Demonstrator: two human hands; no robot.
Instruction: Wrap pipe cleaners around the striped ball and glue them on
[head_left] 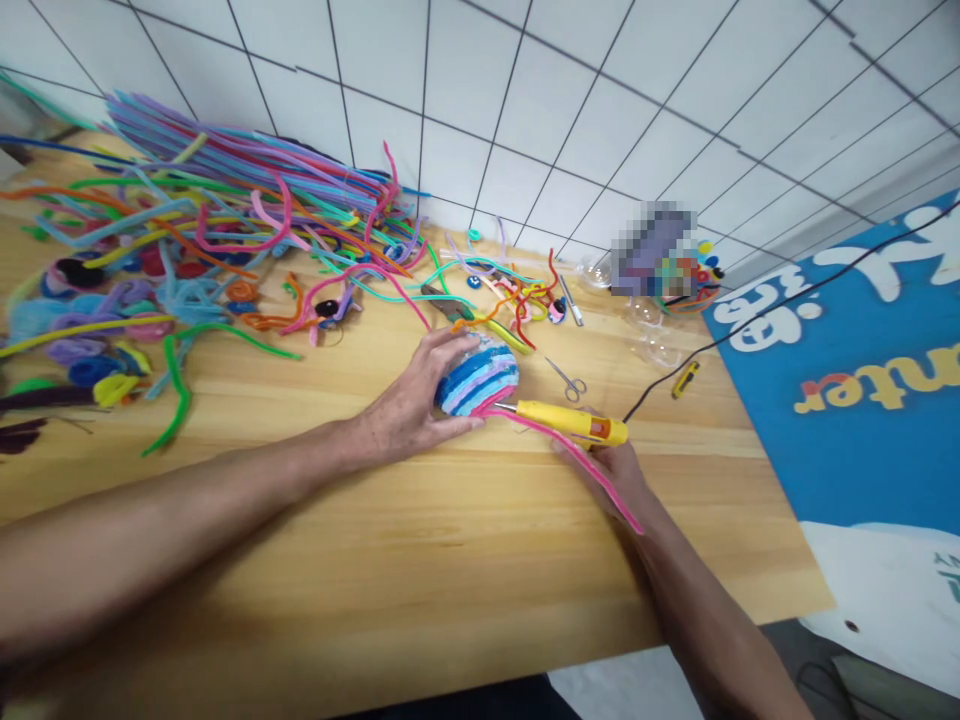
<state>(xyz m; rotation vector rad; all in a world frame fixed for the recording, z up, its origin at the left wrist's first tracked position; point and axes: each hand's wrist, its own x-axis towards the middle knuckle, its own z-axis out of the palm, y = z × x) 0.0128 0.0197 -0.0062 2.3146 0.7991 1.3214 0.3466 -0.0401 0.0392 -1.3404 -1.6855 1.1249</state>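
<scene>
"Where's the striped ball (pixel 481 378)?"
"Mid-table, curled inside the left hand's (pixel 412 405) fingers."
"And the right hand (pixel 604 465)?"
"Wrapped around the yellow tool (pixel 574 422), its tip at the ball's right side."

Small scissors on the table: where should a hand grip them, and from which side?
I'd take the scissors by the two finger loops, coming from the person's near right. They lie flat, closed or nearly so, blades pointing away and leftward, so the loops face that side. The right hand is close but holds the yellow glue gun, so it would likely need freeing first.
</scene>
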